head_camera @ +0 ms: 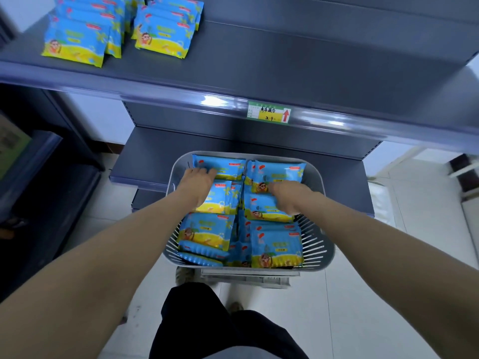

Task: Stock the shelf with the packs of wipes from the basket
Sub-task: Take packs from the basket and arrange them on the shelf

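A grey slatted basket (315, 244) stands low in front of me, filled with several blue-and-yellow packs of wipes (204, 231). My left hand (198, 181) lies palm down on a pack at the basket's far left, fingers spread over its edge. My right hand (287, 196) rests on a pack (264, 206) on the right side, fingers curled toward it; whether either hand grips is unclear. Above, the dark grey shelf (285, 60) carries two stacks of the same packs (77, 40) at its left end.
A price tag with a red arrow (269, 115) sits on the shelf's front rail. Lower shelves (155, 154) jut out behind the basket. A dark unit (39, 177) stands at the left. My legs and shoes show on the white tiled floor.
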